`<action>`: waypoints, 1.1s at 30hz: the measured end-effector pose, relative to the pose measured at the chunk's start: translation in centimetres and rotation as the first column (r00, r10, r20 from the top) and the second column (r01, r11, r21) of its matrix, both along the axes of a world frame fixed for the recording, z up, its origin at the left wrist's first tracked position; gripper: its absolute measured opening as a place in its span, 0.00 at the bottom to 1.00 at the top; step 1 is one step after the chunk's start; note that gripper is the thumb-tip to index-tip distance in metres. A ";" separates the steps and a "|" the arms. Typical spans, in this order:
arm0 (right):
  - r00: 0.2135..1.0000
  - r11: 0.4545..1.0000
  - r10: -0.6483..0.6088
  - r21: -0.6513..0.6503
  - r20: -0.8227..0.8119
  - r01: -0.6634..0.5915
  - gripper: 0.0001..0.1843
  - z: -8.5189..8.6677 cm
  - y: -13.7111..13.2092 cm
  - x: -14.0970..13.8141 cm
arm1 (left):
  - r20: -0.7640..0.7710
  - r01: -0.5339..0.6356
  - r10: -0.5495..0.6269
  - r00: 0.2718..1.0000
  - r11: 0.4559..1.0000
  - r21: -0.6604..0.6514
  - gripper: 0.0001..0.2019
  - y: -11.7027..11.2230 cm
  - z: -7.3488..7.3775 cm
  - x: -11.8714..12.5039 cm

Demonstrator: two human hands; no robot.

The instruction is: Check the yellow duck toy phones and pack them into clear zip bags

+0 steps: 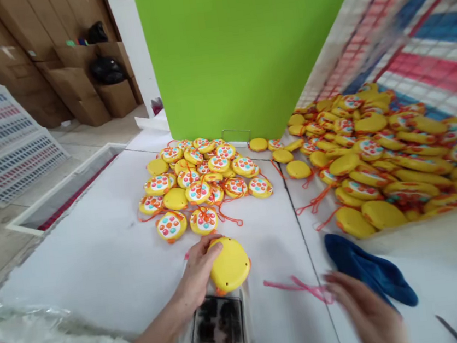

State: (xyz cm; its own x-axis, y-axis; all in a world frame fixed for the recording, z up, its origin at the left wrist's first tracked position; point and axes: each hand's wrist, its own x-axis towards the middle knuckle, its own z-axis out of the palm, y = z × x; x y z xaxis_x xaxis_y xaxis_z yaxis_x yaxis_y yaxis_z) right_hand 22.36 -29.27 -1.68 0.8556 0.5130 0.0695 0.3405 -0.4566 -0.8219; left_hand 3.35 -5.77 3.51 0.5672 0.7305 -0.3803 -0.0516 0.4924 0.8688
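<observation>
My left hand (pixel 197 277) grips a round yellow toy (pixel 231 263), back side up, holding it over a small dark-windowed device (pixel 217 322) at the table's near edge. My right hand (pixel 366 312) is blurred by motion near the end of a pink string (pixel 297 286) that lies on the white table (pixel 110 262); its fingers cannot be made out. A dark blue cloth (pixel 369 271) lies just beyond that hand. A group of yellow toys with coloured buttons (pixel 200 177) sits ahead of my left hand.
A big heap of the same yellow toys (pixel 384 159) with orange strings fills the right side. A green panel (pixel 239 49) stands behind. Clear plastic wrap (pixel 43 324) lies at the near left; cardboard boxes (pixel 77 73) are stacked at the back left.
</observation>
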 end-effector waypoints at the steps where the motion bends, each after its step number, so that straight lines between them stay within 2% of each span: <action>1: 0.980 0.984 0.151 0.111 -0.127 -0.137 0.24 0.0 2.7 -2.9 | 0.001 -0.006 0.006 1.000 1.000 0.015 0.18 -0.2 0.0 0.1; 2: 0.929 0.943 0.297 0.224 -0.221 -0.247 0.30 0.0 5.3 -5.7 | 0.005 -0.009 0.009 1.000 0.999 0.039 0.18 -0.4 0.0 0.1; 3: 0.870 0.900 0.397 0.312 -0.293 -0.305 0.36 0.2 7.8 -8.1 | 0.008 -0.014 0.014 1.000 0.998 0.068 0.18 -0.6 0.0 0.0; 4: 0.842 0.873 0.430 0.387 -0.327 -0.295 0.42 0.5 10.0 -10.1 | 0.008 -0.020 0.020 1.000 0.995 0.102 0.18 -0.8 0.0 -0.1; 5: 0.829 0.876 0.415 0.411 -0.375 -0.252 0.43 0.8 11.7 -11.6 | 0.004 -0.029 0.029 1.000 0.990 0.139 0.18 -0.9 0.0 -0.3; 6: 0.805 0.868 0.435 0.425 -0.403 -0.257 0.40 1.3 13.0 -12.4 | -0.001 -0.039 0.040 0.999 0.985 0.169 0.18 -1.1 0.0 -0.6; 8: 0.791 0.866 0.449 0.422 -0.415 -0.270 0.29 2.3 14.3 -12.5 | -0.007 -0.063 0.066 0.998 0.980 0.186 0.18 -1.4 -0.1 -1.0; 10: 0.822 0.881 0.427 0.380 -0.377 -0.283 0.19 3.0 14.2 -10.9 | -0.002 -0.083 0.084 0.996 0.986 0.141 0.19 -1.6 -0.2 -1.4; 13: 0.921 0.938 0.249 0.309 -0.298 -0.154 0.22 3.3 12.7 -7.7 | 0.029 -0.114 0.113 0.993 0.992 0.054 0.20 -1.5 -0.4 -1.7; 16: 0.955 0.962 0.127 0.268 -0.268 -0.053 0.21 2.9 11.0 -6.8 | 0.069 -0.109 0.108 0.992 0.994 0.017 0.19 -0.9 -0.5 -1.9; 18: 0.941 0.958 0.161 0.276 -0.298 -0.077 0.16 2.6 10.6 -8.2 | 0.072 -0.119 0.117 0.990 0.993 0.014 0.19 -0.6 -0.6 -2.0; 22: 0.838 0.898 0.350 0.403 -0.418 -0.175 0.34 2.6 12.4 -12.3 | 0.036 -0.190 0.188 0.982 0.979 0.078 0.22 -0.9 -0.6 -2.1; 23: 0.813 0.890 0.383 0.412 -0.439 -0.197 0.33 2.7 13.0 -12.8 | 0.027 -0.191 0.190 0.981 0.978 0.087 0.22 -1.0 -0.6 -2.2; 24: 0.804 0.892 0.389 0.403 -0.450 -0.206 0.28 2.9 13.6 -12.9 | 0.025 -0.186 0.184 0.983 0.979 0.082 0.22 -1.1 -0.5 -2.3; 26: 0.839 0.915 0.333 0.361 -0.431 -0.178 0.16 3.2 14.1 -12.1 | 0.040 -0.168 0.166 0.985 0.985 0.040 0.21 -1.2 -0.4 -2.8; 29: 0.925 0.949 0.194 0.300 -0.326 -0.094 0.23 3.6 13.6 -9.7 | 0.072 -0.186 0.187 0.980 0.982 -0.028 0.20 -0.8 -0.2 -3.4; 31: 0.952 0.958 0.148 0.276 -0.266 -0.072 0.20 3.7 12.9 -9.0 | 0.088 -0.214 0.218 0.972 0.975 -0.053 0.20 -0.4 -0.2 -3.4; 33: 0.947 0.953 0.183 0.283 -0.262 -0.106 0.15 3.7 12.4 -9.6 | 0.100 -0.225 0.232 0.967 0.971 -0.077 0.21 -0.4 -0.4 -3.2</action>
State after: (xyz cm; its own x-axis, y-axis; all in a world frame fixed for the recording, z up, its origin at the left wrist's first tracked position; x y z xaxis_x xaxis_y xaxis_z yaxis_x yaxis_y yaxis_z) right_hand 12.76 -16.87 1.99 0.7774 0.6289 -0.0151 0.1228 -0.1753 -0.9768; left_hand 0.11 -6.14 3.06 0.4278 0.8217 -0.3766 -0.2609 0.5111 0.8189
